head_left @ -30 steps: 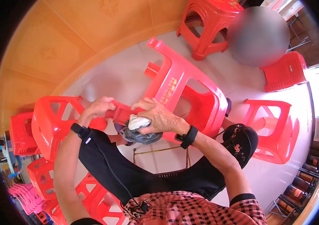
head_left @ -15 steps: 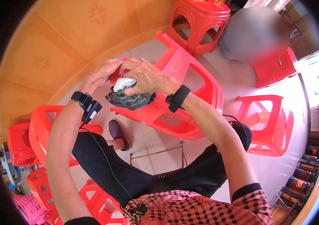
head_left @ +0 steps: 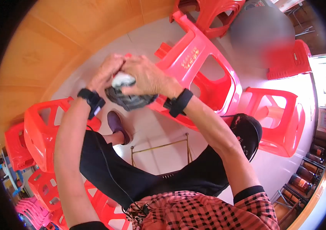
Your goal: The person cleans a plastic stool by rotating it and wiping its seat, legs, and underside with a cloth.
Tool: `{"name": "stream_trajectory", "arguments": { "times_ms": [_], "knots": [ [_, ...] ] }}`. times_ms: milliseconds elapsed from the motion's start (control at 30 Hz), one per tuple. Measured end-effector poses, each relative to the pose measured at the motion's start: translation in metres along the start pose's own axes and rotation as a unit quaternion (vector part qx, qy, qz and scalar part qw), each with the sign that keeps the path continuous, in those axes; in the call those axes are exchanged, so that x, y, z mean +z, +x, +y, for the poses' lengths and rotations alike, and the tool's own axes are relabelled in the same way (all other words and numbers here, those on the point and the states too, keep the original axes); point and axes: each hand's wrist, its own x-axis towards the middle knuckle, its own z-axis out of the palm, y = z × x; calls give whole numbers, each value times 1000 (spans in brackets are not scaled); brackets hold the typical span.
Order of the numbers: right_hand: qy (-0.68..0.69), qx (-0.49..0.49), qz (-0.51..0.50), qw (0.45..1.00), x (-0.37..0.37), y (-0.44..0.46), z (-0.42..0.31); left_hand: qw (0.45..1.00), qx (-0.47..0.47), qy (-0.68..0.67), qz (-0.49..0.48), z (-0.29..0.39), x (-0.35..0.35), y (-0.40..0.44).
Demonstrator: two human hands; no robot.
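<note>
A bunched grey and white cloth (head_left: 130,97) is in my right hand (head_left: 147,76), with the fingers curled over it and the thumb along its near side. My left hand (head_left: 107,71) meets it at the fingertips, closed and slightly blurred; what lies inside it is hidden. Between the two hands shows a small red patch, too covered to identify. Just right of them a red plastic stool (head_left: 191,51) lies tipped on its side, gold lettering on its surface. Its near edge passes behind the cloth and my right wrist.
A thin metal frame (head_left: 159,147) stands on the floor between my knees. Red stools (head_left: 42,134) stand at left, another stool (head_left: 282,115) at right. An orange patterned wall (head_left: 55,57) curves along the far left. Bottles (head_left: 301,183) sit on a rack at lower right.
The tipped stool has turned and shifted right and up in view, apart from my left hand. Both hands stay together with the cloth, slightly left of before.
</note>
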Motion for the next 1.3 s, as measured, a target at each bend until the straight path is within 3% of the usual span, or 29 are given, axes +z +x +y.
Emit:
{"name": "stream_trajectory", "arguments": {
  "times_ms": [67, 167, 267, 333, 367, 433, 467, 500, 533, 600, 667, 733, 833, 1167, 1300],
  "knots": [
    [3, -8, -8, 1000, 11, -10, -1, 986, -27, 154, 53, -8, 3, -8],
    [-17, 0, -61, 998, 14, -15, -1, 984, -36, 148, 87, -19, 9, -14],
    [-37, 4, -80, 996, 15, -14, 0, 973, 27, 198, 117, -31, 9, -12],
    [-71, -4, -90, 993, 21, -15, 4, 985, 48, 130, 106, -54, 3, -14],
    [-61, 2, -105, 993, 27, -19, 5, 989, 15, 136, 53, -55, 0, -23],
    [-51, 19, -150, 987, 36, -25, 2, 985, -22, 161, 54, -64, 1, -36],
    [-49, 21, -150, 987, 43, -31, -1, 980, -60, 184, 54, -70, 0, -44],
    [-53, 3, -128, 990, 46, -36, -5, 995, -70, 70, 12, -76, 1, -50],
    [-58, -14, -107, 992, 48, -40, -5, 995, -74, 69, 9, -82, 2, -53],
    [-56, -2, -110, 992, 50, -45, -4, 999, -4, -11, 47, -92, 6, -63],
    [-27, -16, -95, 995, 48, -44, -3, 998, -2, -19, 64, -78, 19, -70],
    [-26, -12, -107, 994, 46, -43, -5, 982, -23, 155, 104, -76, 19, -71],
    [-51, -7, -106, 993, 47, -44, -7, 967, 40, 198, 158, -71, 31, -69],
    [-56, 42, -25, 997, 21, -39, -20, 968, 95, 165, 164, -42, 46, -43],
    [-57, 40, -23, 997, 13, -38, -15, 978, 38, 150, 142, -38, 49, -32]
  ]
}}
